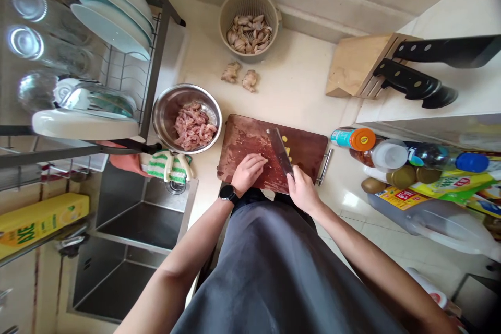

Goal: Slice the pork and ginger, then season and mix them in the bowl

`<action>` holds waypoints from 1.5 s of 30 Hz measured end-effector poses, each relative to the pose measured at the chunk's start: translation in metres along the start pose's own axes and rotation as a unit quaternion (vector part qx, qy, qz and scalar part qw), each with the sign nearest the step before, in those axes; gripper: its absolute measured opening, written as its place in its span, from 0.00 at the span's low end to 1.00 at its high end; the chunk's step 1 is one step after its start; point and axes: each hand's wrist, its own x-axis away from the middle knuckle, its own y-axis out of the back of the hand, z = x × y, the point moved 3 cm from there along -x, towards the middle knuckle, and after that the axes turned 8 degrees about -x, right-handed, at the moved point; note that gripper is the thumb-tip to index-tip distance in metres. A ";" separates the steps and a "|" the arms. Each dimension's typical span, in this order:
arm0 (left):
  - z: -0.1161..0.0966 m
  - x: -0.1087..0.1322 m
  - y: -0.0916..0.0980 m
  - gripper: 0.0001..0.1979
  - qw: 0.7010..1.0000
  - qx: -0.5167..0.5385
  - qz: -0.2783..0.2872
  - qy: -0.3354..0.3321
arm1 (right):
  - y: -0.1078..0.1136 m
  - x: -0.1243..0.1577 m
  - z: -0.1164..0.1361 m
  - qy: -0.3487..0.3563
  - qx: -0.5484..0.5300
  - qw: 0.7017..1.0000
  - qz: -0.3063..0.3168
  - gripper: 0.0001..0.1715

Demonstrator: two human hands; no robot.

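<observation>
On the dark reddish-brown cutting board (242,138), my right hand (303,188) grips the handle of a kitchen knife (279,148) with a broad dark blade. The blade slants up and to the left across the board. Small yellow slices (287,151) lie just right of the blade. My left hand (249,172), with a black watch on the wrist, rests low on the board, left of the knife. Its fingers are pressed together; a tiny pale bit shows at the fingertips, too small to name. Above the board lie two knobs of ginger (249,81).
A steel bowl of raw sliced meat (194,128) stands left of the board. Behind is a colander (221,26) holding garlic cloves. A knife block (356,65) and several bottles (362,139) are on the right. The dish rack (162,52) and double sink (136,242) are left.
</observation>
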 end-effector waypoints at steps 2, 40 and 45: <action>-0.006 0.006 -0.005 0.14 1.000 0.002 0.000 -0.019 | 0.000 0.005 0.009 0.001 0.059 0.998 0.038 0.14; -0.005 0.016 -0.009 0.10 0.999 -0.028 -0.038 0.011 | -0.019 -0.017 0.061 -0.022 0.250 0.940 0.231 0.18; -0.006 0.017 -0.009 0.08 0.999 -0.022 -0.050 0.006 | -0.022 -0.020 0.054 -0.012 0.234 0.951 0.203 0.22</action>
